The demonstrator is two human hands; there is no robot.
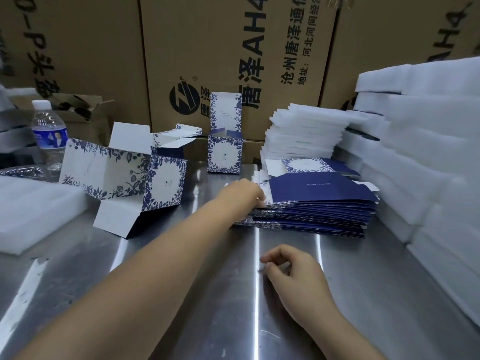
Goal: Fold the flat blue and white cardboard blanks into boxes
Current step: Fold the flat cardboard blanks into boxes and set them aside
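At left edge of the stack (319,215), your left hand (244,190) touches top blank (322,188), pinch unclear; blank runs rightward; right hand (291,268) idle, loosely curled.

The table (363,281) is smooth, shiny metal. The stacked blanks (324,193) are matt printed card; the white sheets (428,131) look foamy; the bottle (49,136) is clear plastic.

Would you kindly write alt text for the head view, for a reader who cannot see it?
The left hand pinches the edge of a stack of flat blue and white cardboard blanks on a shiny metal table; the right hand rests loosely curled, empty.
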